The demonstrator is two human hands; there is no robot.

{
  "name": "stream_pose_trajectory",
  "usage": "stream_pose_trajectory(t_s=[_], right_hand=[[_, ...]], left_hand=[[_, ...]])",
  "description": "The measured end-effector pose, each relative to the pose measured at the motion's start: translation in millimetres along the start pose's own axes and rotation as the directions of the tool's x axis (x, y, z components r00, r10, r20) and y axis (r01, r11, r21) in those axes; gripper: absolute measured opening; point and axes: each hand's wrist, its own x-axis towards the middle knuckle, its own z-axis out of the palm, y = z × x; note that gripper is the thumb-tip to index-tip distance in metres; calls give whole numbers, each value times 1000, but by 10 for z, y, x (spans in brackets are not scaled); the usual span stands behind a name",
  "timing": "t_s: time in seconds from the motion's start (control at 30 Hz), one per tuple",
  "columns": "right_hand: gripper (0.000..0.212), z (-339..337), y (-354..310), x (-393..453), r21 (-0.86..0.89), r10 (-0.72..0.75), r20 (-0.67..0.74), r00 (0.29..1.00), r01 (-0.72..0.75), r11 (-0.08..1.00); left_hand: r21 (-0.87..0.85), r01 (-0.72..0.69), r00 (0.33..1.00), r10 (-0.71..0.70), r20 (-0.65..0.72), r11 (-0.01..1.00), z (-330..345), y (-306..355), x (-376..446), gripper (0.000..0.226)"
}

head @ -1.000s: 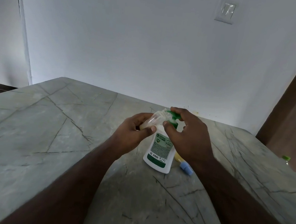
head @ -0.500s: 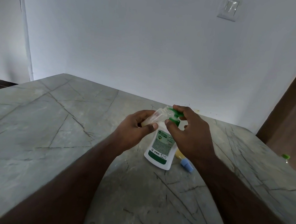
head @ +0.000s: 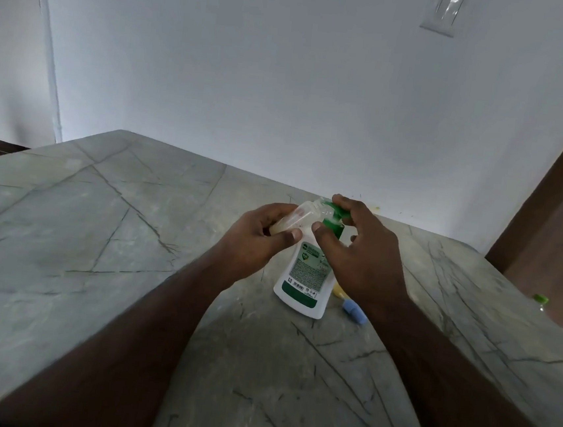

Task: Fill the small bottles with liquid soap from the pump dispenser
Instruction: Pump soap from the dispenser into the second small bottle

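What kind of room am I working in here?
Probably a home room, perhaps a kitchen or dining area: a marble-look table against a plain white wall, a light switch, and a wooden door.

Two bare forearms, no sleeves; left hand and right hand bare, short trimmed nails.

Both forearms reach forward; left hand grips, right hand presses with curled fingers.
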Motion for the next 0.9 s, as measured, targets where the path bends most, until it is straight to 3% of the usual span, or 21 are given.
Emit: stream_pose_trajectory(t_s=[0.9], right_hand=[[48,47,-32,33,-10,0,-38,999,0,1000]], left_hand=[[-5,-32,999,32,-2,999,-8,-10,16,35]])
